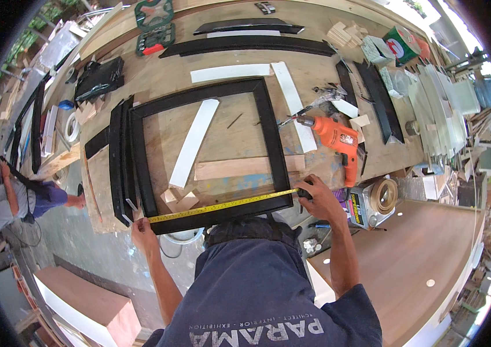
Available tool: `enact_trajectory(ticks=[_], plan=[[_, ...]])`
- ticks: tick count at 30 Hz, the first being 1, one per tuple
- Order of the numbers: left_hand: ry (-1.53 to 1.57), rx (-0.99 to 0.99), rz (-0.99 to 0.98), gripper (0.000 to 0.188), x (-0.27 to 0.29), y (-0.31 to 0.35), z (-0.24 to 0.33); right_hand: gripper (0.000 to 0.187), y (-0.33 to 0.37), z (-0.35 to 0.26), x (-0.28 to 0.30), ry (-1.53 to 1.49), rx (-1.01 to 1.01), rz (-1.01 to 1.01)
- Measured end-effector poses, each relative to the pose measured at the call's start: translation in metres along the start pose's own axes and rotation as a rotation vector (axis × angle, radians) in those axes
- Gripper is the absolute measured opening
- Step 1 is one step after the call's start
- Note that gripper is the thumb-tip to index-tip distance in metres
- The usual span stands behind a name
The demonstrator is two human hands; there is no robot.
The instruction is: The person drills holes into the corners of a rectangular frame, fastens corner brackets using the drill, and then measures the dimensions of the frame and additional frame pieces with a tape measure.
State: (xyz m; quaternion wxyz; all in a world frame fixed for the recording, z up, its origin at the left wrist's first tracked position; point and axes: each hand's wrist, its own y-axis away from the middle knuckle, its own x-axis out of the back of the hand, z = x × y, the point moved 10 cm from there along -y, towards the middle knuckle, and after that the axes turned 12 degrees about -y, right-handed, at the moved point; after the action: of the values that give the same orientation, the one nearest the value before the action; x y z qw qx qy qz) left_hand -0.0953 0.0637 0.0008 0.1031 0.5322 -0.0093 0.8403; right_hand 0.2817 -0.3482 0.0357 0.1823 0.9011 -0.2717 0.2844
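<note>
A black rectangular frame (211, 217) lies flat on the wooden workbench (315, 173), its near side along the bench's front edge. Across that near side stretches a yellow tape measure (228, 205). My left hand (142, 230) pinches the end of its blade at the frame's near left corner. At the near right corner, my right hand (316, 196) is closed around the tape's dark case, mostly hidden by the fingers. Black mouldings (119, 162) lie beside the frame's left side. Inside the frame are a white strip (194, 141), a wooden strip (240, 168) and small wood blocks (181, 200).
An orange drill (338, 139) lies right of the frame, its bit pointing at it. Several black mouldings (245, 45) and a green tool case (156, 37) are farther back. Tape rolls and cans (373, 202) stand at the right. Another person (20, 196) is at far left.
</note>
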Motion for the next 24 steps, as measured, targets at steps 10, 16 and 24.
enact_trajectory(ticks=[10,16,24], plan=[[0.054,-0.07,0.117,0.03,0.012,-0.02,0.022,0.044,0.004,-0.012,-0.007,-0.02,-0.062,-0.029],[0.339,-0.315,-0.142,0.024,0.001,0.01,0.152,0.049,-0.004,-0.045,-0.022,-0.134,-0.017,0.015],[0.334,-0.599,-0.324,0.023,-0.072,0.048,0.278,0.06,-0.009,-0.011,0.016,-0.171,-0.076,0.546]])
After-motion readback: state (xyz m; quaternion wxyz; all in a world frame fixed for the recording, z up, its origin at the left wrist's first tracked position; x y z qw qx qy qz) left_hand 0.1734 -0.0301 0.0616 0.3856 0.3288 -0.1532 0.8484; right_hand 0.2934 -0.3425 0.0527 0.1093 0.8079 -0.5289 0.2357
